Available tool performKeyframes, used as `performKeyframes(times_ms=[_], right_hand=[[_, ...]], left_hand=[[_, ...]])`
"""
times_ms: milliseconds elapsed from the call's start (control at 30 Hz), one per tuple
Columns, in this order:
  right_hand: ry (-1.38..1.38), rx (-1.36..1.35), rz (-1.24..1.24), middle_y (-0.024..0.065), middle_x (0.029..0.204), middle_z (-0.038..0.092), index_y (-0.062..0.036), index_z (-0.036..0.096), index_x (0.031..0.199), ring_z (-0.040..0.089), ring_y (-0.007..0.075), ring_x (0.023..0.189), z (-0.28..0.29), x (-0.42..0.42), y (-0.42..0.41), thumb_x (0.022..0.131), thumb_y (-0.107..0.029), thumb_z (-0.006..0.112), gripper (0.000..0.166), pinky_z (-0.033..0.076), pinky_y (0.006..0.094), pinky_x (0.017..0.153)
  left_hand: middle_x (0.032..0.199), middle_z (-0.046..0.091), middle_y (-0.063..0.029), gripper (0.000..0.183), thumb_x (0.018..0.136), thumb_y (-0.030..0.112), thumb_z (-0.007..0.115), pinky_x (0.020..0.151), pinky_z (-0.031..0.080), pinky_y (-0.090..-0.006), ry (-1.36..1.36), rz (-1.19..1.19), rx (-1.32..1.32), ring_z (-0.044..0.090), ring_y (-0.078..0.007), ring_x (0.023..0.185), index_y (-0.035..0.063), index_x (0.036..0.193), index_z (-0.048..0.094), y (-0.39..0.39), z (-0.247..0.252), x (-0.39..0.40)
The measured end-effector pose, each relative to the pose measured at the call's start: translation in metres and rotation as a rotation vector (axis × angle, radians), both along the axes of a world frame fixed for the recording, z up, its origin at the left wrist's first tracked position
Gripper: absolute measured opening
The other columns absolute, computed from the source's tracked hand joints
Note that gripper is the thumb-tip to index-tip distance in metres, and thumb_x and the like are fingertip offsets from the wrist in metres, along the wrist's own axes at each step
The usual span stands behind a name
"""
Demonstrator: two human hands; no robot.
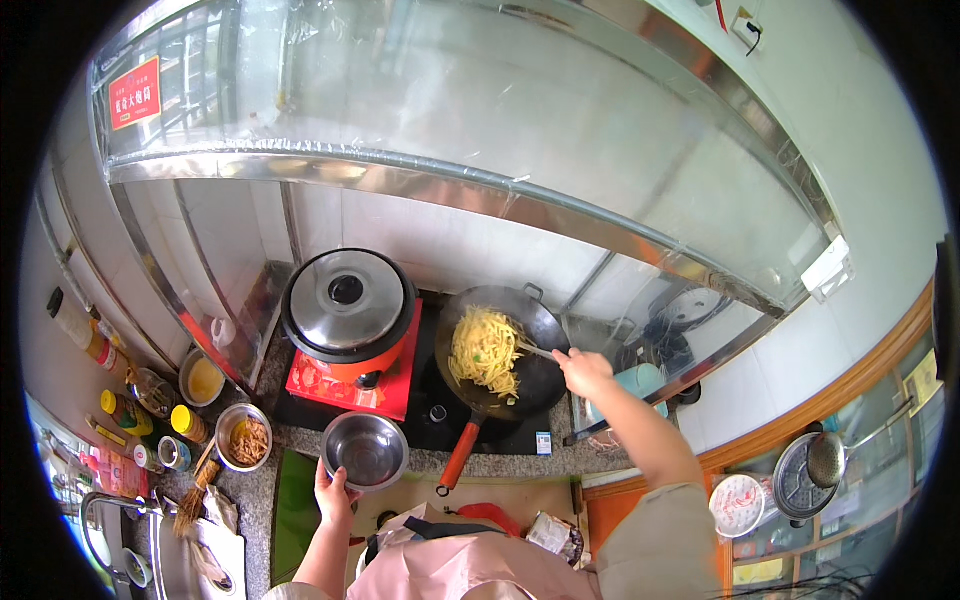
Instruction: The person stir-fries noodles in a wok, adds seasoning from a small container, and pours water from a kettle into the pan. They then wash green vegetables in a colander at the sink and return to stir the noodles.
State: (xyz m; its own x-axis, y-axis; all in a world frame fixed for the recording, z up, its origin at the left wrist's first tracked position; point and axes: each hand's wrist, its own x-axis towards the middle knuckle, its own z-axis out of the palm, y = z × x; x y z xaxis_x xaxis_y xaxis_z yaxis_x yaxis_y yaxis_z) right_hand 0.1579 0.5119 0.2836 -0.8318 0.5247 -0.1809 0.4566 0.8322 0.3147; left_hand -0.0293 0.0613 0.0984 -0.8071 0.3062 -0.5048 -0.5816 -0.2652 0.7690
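Observation:
My left hand [335, 493] grips the near rim of a stainless steel bowl [365, 451], which is held in front of the counter and has no food in it. My right hand [585, 372] is closed around the handle of a metal utensil [536, 349]. The utensil's far end is in a heap of pale yellow shredded food [484, 352], probably potato, with a few green bits. This food lies on the left side of a dark wok [544, 390] on the black cooktop. The wok's red handle [460, 456] points toward me, and neither hand touches it.
Left of the wok, a lidded orange electric pot [349, 315] stands on a red box [405, 390]. Further left are a bowl of cooked meat strips [247, 439], a bowl of yellow liquid [202, 379], several seasoning jars [187, 424] and a sink [176, 559]. A glass hood panel [525, 112] overhangs the cooktop.

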Motion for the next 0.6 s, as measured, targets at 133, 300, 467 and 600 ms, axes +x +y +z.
performKeyframes(times_ms=[133,300,467,600], right_hand=[[-0.060,0.080,0.183,0.0146,0.096,0.061,-0.0150,0.055,0.123,0.065,0.0303,0.087,0.037,0.015,-0.005,0.082,-0.012,0.051,0.042,0.052,0.0420,0.070],[-0.237,-0.167,-0.076,0.0182,0.087,0.066,-0.0125,0.066,0.106,0.065,0.0324,0.083,0.042,0.021,0.022,0.081,-0.016,0.052,0.029,0.052,0.0443,0.067],[0.198,-0.971,-0.645,0.0059,0.072,0.062,-0.0134,0.065,0.112,0.052,0.0131,0.049,-0.061,0.032,0.039,0.088,-0.020,0.057,0.026,0.040,0.0289,0.041],[0.703,-1.273,-0.790,0.0030,0.065,0.054,-0.0120,0.058,0.123,0.042,0.0102,0.043,-0.136,0.011,0.009,0.091,-0.019,0.054,0.033,0.032,0.0251,0.037]], left_hand=[[0.105,0.061,-0.0017,0.043,0.092,0.007,0.049,0.046,0.050,-0.0245,0.020,0.000,0.007,0.062,-0.0122,0.069,0.0208,0.132,0.045,0.005,-0.008,-0.002],[0.105,0.062,-0.0027,0.044,0.092,0.007,0.050,0.047,0.050,-0.0250,0.025,0.050,0.012,0.063,-0.0131,0.071,0.0201,0.133,0.044,0.007,-0.004,-0.001],[0.107,0.062,-0.0033,0.046,0.091,0.007,0.050,0.047,0.051,-0.0254,0.051,0.024,0.038,0.063,-0.0145,0.074,0.0206,0.135,0.043,0.001,-0.004,-0.001],[0.107,0.061,-0.0035,0.047,0.091,0.007,0.052,0.046,0.051,-0.0253,0.034,0.008,0.023,0.063,-0.0147,0.074,0.0213,0.135,0.043,0.010,-0.008,0.002]])
